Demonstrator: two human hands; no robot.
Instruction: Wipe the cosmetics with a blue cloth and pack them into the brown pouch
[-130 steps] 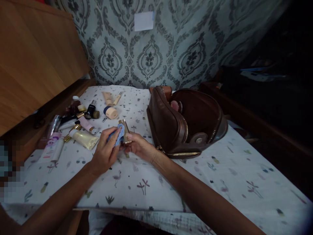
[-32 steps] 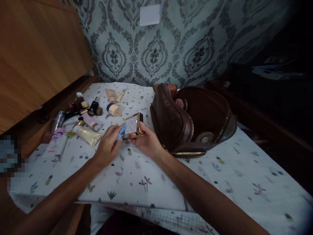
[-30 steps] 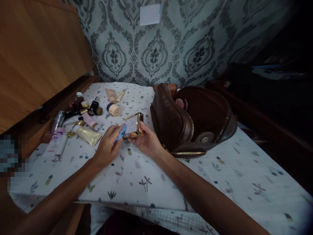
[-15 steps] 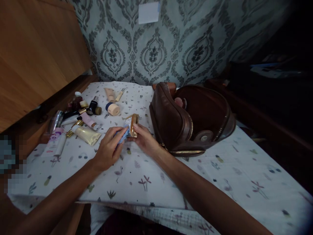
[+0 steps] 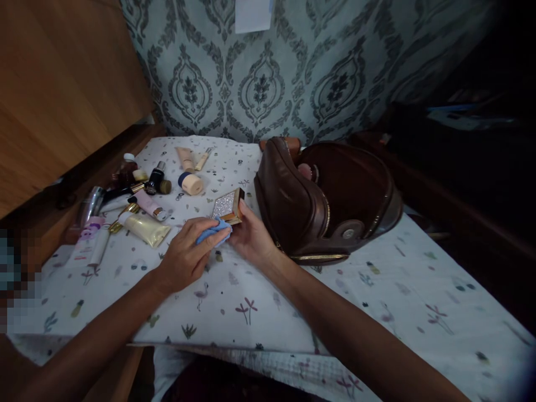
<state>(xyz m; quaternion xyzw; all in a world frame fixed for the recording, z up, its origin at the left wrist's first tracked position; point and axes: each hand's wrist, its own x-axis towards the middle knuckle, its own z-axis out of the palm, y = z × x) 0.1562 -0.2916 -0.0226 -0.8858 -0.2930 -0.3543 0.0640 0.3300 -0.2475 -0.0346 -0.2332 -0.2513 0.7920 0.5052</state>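
Note:
My right hand grips a small gold case with a glittery silver top, shaped like a makeup compact, by its right side. Pinched in the fingers of my left hand is a blue cloth, pressed against the near edge of the case. The fingers of both hands are closed, and some of the right ones are hidden behind the case and cloth. Just left of my left hand lies a cream-gold tube. A beige bottle with a dark blue cap rests beyond the case.
A brown leather bag stands open at the right, a round pink item inside. Several cosmetics, including a pink tube and a black bottle, lie at the left on a patterned white cloth. A wooden cabinet borders the left.
The case has turned so that its glittery top faces up toward me. The blue cloth has shifted to its near edge, and more of the cloth shows. The view has tilted slightly.

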